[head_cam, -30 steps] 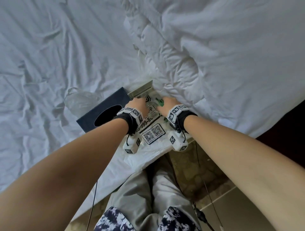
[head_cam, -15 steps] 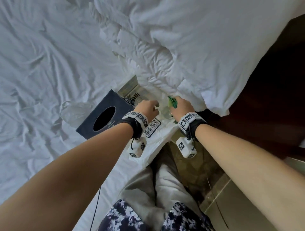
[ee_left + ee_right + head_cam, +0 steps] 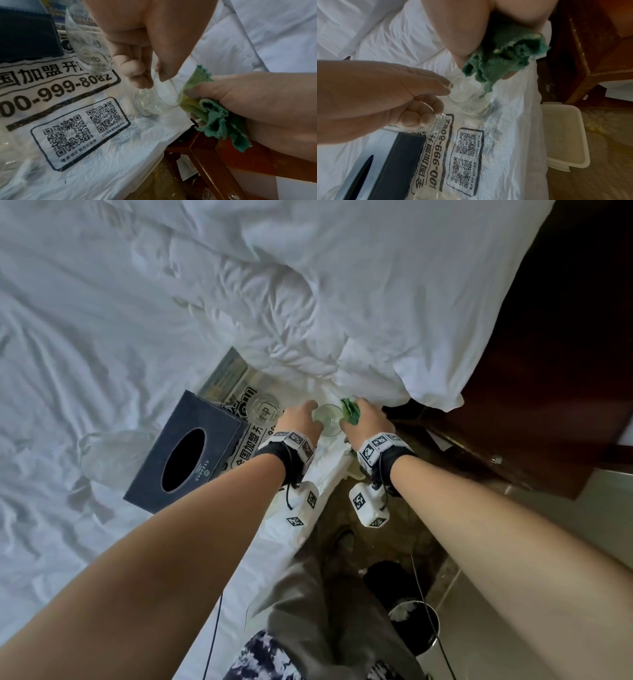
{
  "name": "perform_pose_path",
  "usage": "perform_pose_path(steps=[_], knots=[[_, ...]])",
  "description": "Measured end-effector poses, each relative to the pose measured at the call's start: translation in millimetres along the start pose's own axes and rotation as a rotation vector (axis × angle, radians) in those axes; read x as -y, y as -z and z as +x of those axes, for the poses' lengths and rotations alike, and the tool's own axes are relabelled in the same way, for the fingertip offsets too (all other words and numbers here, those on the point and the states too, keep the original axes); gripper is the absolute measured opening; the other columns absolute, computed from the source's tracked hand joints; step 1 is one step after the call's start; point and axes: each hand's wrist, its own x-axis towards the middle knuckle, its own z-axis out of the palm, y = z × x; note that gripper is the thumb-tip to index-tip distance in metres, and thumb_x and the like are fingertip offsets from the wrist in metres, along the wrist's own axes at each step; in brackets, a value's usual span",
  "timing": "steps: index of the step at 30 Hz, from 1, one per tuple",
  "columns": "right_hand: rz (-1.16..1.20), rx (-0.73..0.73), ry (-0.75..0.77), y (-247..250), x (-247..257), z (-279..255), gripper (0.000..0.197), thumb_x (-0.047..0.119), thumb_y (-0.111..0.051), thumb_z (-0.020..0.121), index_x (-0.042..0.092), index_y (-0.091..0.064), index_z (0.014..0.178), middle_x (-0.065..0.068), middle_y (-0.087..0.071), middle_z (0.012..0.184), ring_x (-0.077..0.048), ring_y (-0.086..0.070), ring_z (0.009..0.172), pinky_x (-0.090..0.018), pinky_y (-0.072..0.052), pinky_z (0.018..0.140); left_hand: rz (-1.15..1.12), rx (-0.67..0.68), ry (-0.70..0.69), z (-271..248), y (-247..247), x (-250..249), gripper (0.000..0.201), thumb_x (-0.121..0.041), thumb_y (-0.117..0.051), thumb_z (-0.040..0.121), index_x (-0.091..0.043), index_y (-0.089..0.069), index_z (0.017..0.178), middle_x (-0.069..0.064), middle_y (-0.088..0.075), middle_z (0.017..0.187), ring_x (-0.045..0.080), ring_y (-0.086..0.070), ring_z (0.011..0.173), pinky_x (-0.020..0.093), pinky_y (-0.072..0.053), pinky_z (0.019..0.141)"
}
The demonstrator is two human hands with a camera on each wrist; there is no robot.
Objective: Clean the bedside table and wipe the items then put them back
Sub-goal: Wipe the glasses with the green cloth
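Observation:
A small clear glass point(image 3: 329, 421) stands tilted on a printed plastic bag point(image 3: 248, 445) at the bed's edge. My left hand point(image 3: 303, 422) pinches its rim point(image 3: 164, 81) with thumb and fingers. My right hand point(image 3: 364, 424) grips a bunched green cloth point(image 3: 350, 411) and holds it against the glass's side point(image 3: 467, 102). In the left wrist view the cloth point(image 3: 214, 116) touches the glass wall. A second clear glass point(image 3: 264, 407) stands on the bag just left of my left hand. The dark wooden bedside table point(image 3: 520, 446) is at the right, its top not shown.
A dark tissue box point(image 3: 185, 455) lies on the bed left of the bag, beside a crumpled clear bag point(image 3: 109, 453). A white duvet point(image 3: 342, 313) is heaped behind the hands. On the floor are a white lidded container point(image 3: 565, 135) and a bin point(image 3: 416, 625).
The view has swung right, bringing the wooden table in. Both hands stay on the same glass, shifted toward the bed's edge. The second glass now shows left of my left hand.

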Motion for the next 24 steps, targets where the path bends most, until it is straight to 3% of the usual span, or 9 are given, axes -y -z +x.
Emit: perform_pose_path(steps=[4,8,12,17,21,24], knots=[[0.02,0.002,-0.023,-1,0,9,0.029,0.022,-0.063,0.091,0.01,-0.054,0.116,-0.008,-0.063,0.112,-0.019,-0.048,0.086,-0.022,-0.031,0.069,0.001,-0.017,0.032,9,-1,0,0.042,-0.017,-0.055,0.092,-0.027,-0.055,0.133,0.016,-0.066,0.108,0.033,-0.066,0.091,0.031,-0.047,0.067],[0.021,0.041,-0.047,-5,1,16,0.03,0.019,-0.062,0.088,0.012,-0.054,0.117,-0.007,-0.064,0.11,-0.02,-0.046,0.082,-0.023,-0.032,0.068,0.011,-0.018,0.005,15,-3,0,0.044,-0.014,-0.056,0.089,-0.024,-0.057,0.131,0.016,-0.067,0.107,0.034,-0.066,0.09,0.03,-0.047,0.067],[-0.045,0.066,-0.034,-7,2,18,0.03,0.026,-0.065,0.086,0.013,-0.053,0.11,-0.004,-0.061,0.1,-0.023,-0.049,0.08,-0.025,-0.026,0.05,0.044,-0.035,-0.026,17,-4,1,0.042,-0.012,-0.056,0.087,-0.02,-0.059,0.129,0.016,-0.067,0.104,0.03,-0.059,0.078,0.03,-0.044,0.066],[0.008,0.057,0.017,-9,7,22,0.021,0.024,-0.069,0.078,0.011,-0.056,0.089,-0.005,-0.061,0.088,-0.028,-0.058,0.08,-0.027,-0.036,0.061,0.082,-0.049,-0.058,13,3,1,0.037,-0.016,-0.06,0.087,-0.015,-0.061,0.124,0.013,-0.068,0.102,0.024,-0.053,0.077,0.028,-0.042,0.067],[0.01,0.065,0.044,13,11,6,0.026,0.027,-0.071,0.074,0.016,-0.048,0.067,-0.003,-0.056,0.074,-0.026,-0.054,0.068,-0.024,-0.034,0.054,0.075,-0.053,-0.07,-13,21,-6,0.033,-0.026,-0.067,0.086,-0.019,-0.064,0.118,0.004,-0.067,0.087,0.02,-0.061,0.073,0.026,-0.047,0.066],[-0.008,0.056,0.062,50,10,-21,0.024,0.031,-0.07,0.074,0.017,-0.052,0.066,0.0,-0.054,0.07,-0.024,-0.056,0.068,-0.023,-0.036,0.053,0.038,-0.044,-0.117,-42,40,-27,0.031,-0.031,-0.071,0.085,-0.019,-0.067,0.114,0.001,-0.067,0.085,0.019,-0.065,0.079,0.028,-0.053,0.071]])
